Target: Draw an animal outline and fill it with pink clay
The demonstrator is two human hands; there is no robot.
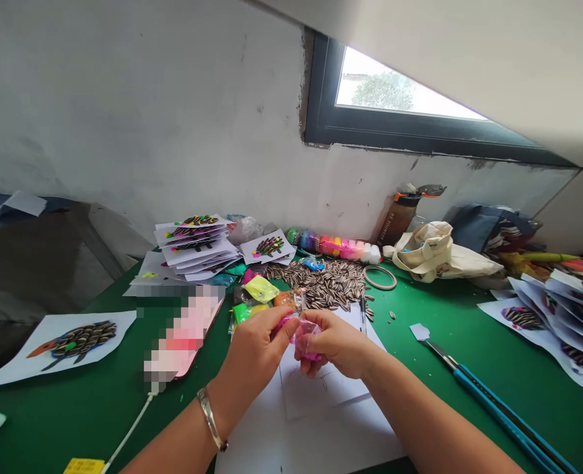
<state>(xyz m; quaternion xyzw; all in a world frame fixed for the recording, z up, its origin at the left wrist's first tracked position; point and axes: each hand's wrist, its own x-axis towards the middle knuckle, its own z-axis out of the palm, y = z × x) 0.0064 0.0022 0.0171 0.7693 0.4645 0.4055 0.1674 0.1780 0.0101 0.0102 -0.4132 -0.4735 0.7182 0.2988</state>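
Both my hands meet over the middle of the green table, pinching a small pink plastic packet [305, 338] between them. My left hand [256, 345], with a silver bangle [211, 418] on its wrist, grips the packet's left side. My right hand [333, 342] holds its right side, and the fingers partly hide it. Below my hands lies a white paper sheet [315, 421]. Just beyond them are a yellow packet [261, 288] and a green packet [240, 313]. A heap of striped sunflower seeds [323, 284] lies farther on.
A blurred phone [182, 336] with a white cable lies left of my hands. Seed-decorated paper cards [195, 240] are stacked at the back and right [562, 322]. A blue-handled tool [499, 408] lies at right. Clay tubs [333, 247], a cloth bag [429, 253] and a bottle [400, 214] line the wall.
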